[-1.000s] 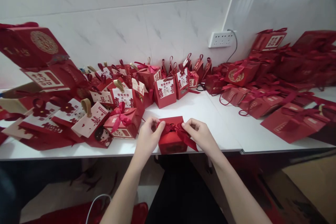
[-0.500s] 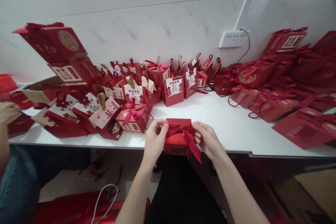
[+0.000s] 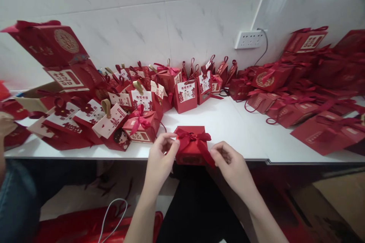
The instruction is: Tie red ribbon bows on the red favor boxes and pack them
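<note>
A small red gift box [image 3: 189, 158] sits at the table's front edge, right before me. Across its top is a dark red ribbon [image 3: 193, 138] tied in a bow, with a tail hanging at the right front. At the box's upper left corner, my left hand [image 3: 160, 156] pinches the bow's left loop between thumb and forefinger. My right hand [image 3: 231, 162] is closed at the lower right, its thumb and forefinger on the ribbon's tail. Left of my left hand stands another red box with a pink-red bow [image 3: 142, 123].
Many red gift boxes [image 3: 186, 97] crowd the table's [image 3: 228, 131] left and back. More ribboned boxes [image 3: 330, 133] are heaped at right. A power strip [image 3: 249, 40] hangs on the tiled wall. At the far left is another person's hand [image 3: 6, 123]. A white cable [image 3: 110, 212] loops below.
My right hand has moved from the bow's right loop down to the ribbon's tail. That loop now stands free. My left hand stays at the left loop. The view has shifted slightly.
</note>
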A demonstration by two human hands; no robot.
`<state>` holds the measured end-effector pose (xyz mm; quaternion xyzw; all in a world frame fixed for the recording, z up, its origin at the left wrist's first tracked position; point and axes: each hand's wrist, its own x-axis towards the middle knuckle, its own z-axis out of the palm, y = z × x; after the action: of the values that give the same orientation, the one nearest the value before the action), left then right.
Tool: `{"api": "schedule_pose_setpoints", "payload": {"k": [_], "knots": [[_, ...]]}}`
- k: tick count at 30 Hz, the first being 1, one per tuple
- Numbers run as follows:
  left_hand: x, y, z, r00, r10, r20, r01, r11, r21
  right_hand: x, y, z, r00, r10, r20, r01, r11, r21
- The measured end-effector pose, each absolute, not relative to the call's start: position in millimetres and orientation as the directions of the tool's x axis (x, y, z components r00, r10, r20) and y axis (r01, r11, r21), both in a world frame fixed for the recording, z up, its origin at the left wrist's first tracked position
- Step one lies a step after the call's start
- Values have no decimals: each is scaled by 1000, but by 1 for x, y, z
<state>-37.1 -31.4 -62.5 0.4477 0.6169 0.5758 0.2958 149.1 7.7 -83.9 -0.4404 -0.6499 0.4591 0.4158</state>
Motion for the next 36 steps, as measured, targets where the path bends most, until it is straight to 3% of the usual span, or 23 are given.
{"api": "schedule_pose_setpoints", "payload": {"k": [10,16,22,27,31,36], "knots": [[-18,-58,-43,-344,908,240,591,11,807,138,-3,-83,-285,948,145,292,229,-928],[-12,-58,-51,-343,896,283,594,-26,804,134,-5,-82,-269,960,82,419,193,-887],[-14,-57,-55,-314,911,268,547,-57,835,133,2,-82,-241,967,76,436,178,-882],[-14,-60,-55,-305,912,273,562,-59,825,133,-5,-82,-342,940,-10,315,105,-943],[-16,-64,-56,-246,926,288,549,-112,828,124,-16,-82,-538,841,-60,96,-10,-995],[-31,-67,-59,-36,943,332,577,-252,777,111,-18,-84,-605,795,-34,-48,-79,-996]]}}
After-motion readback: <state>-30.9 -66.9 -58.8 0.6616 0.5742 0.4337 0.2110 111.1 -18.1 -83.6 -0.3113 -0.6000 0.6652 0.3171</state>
